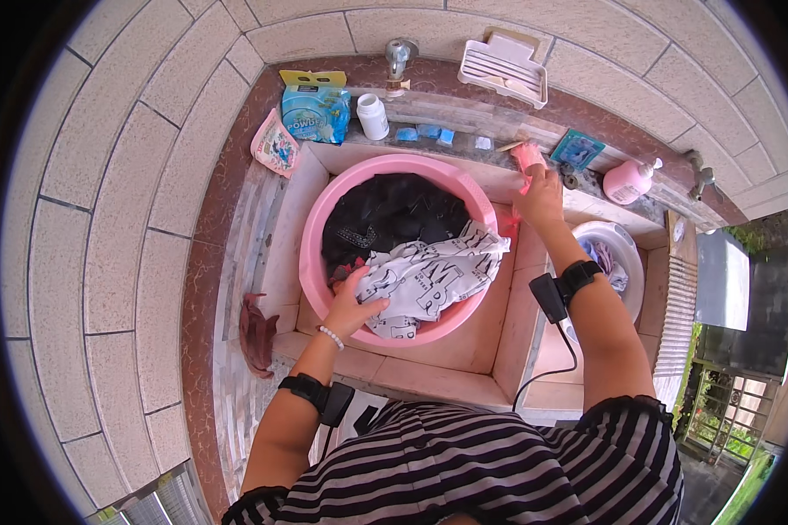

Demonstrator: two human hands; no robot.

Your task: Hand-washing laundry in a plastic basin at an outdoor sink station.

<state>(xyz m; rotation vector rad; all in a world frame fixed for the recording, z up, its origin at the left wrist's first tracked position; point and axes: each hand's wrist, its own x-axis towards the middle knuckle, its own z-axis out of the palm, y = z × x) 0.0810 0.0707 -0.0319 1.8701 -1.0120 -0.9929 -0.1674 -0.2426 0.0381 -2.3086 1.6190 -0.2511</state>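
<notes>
A pink plastic tub stands in a tiled basin. Dark clothes lie in it, with a white garment with black print over its right side. My left hand holds the white garment's left edge, thumb on top of the cloth. At the basin's back ledge, my right hand has its fingers on a pink brush, which it partly hides.
A powder bag, a white bottle and a pink pump bottle stand along the back ledge. A white tub with clothes is at right. Two taps and a soap rack are on the wall.
</notes>
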